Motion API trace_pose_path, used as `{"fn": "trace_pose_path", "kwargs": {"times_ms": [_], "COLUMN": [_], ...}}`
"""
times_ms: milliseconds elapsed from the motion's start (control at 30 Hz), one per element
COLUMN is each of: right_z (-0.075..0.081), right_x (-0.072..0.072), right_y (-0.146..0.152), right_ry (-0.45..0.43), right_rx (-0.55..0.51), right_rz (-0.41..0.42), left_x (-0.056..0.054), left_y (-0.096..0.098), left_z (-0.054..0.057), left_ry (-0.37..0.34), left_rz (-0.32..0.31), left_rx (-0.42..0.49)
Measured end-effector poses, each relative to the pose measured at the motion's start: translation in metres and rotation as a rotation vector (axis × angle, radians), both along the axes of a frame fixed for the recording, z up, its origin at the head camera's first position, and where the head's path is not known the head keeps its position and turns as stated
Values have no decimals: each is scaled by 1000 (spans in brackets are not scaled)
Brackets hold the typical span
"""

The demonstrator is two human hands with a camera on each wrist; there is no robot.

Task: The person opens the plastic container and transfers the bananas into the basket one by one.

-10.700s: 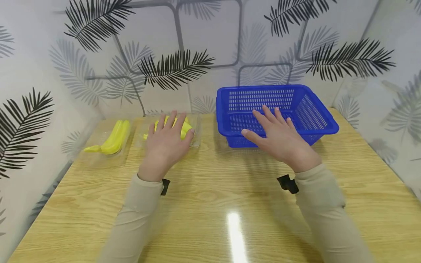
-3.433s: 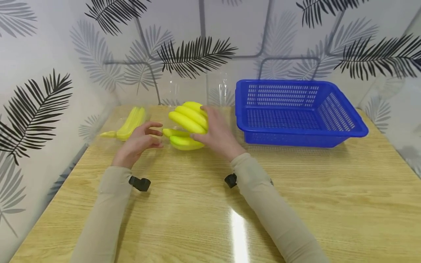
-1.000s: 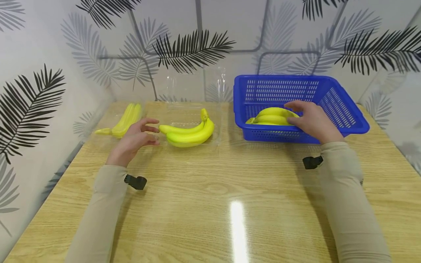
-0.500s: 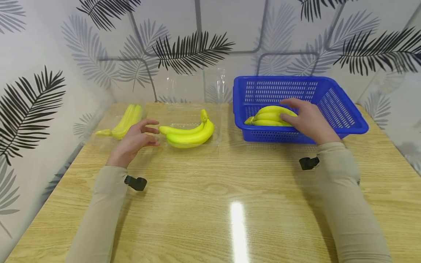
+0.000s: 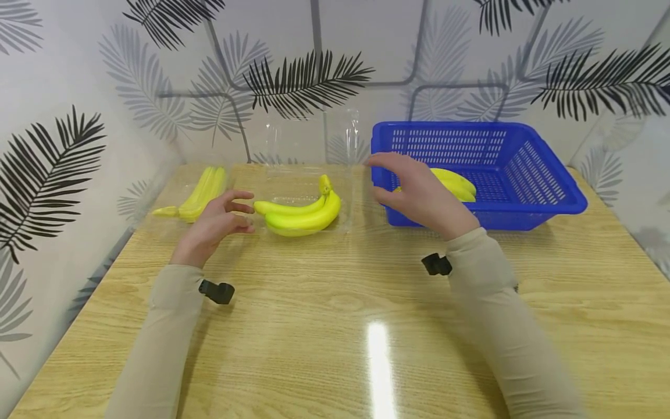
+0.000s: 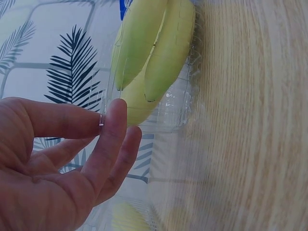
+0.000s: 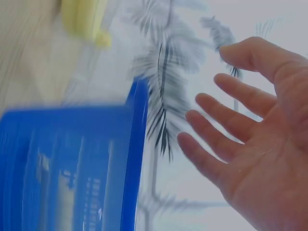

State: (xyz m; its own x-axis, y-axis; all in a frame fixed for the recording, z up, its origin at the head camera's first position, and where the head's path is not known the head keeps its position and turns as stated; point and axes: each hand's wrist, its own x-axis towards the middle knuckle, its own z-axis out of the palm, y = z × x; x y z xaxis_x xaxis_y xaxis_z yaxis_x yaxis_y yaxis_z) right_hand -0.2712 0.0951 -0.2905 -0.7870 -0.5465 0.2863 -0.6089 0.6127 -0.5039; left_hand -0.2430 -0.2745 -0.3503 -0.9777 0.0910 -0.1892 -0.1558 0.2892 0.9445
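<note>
My left hand (image 5: 209,227) lies beside the left end of a clear plastic box (image 5: 309,177), its lid raised. Its fingers are loosely curved, and the left wrist view (image 6: 86,154) has them by the box's clear edge. Inside that box is a bunch of yellow bananas (image 5: 309,220) with greenish tips and the stem to the right. Over the left rim of a blue slotted basket (image 5: 439,139), my right hand (image 5: 424,195) spreads its fingers and holds nothing. Another banana bunch (image 5: 452,183) lies in the basket, partly behind this hand.
At the far left a second clear box (image 5: 162,227) contains a slim yellow bunch (image 5: 204,192). A leaf-patterned wall stands right behind the boxes and basket. The wooden table (image 5: 324,326) stretches toward me, with a strip of light reflected on it.
My right hand carried a banana bunch from the middle box into the basket, let go of it, and has now swung left to the basket's left rim. The left hand has stayed still lately.
</note>
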Motion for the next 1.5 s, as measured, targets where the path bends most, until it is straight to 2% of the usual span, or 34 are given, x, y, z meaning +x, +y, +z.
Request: {"fn": "trace_pose_path", "kwargs": {"times_ms": [133,300,500,700,1100,1233,1500], "right_z": [-7,-28,-54,-71,-74,-76,-79], "right_x": [0,-11,-24,-30,-30,-30,-30], "right_y": [-29,-59,-82,-91,-97,-98,-100], "right_ry": [25,-39,-130,-160,-172,-180,-180], "right_rx": [7,46,103,104,151,156,84], "right_rz": [80,125,133,148,141,160,243], "left_x": [1,-1,0,-1,0,-1,0], "left_y": [0,-2,-1,1,-1,-1,0], "left_z": [1,1,1,2,0,-1,0], "left_ry": [-3,-2,1,1,-7,-4,1], "left_rz": [2,-1,-3,1,11,9,6], "left_rx": [-9,-2,-1,-10,16,12,7]}}
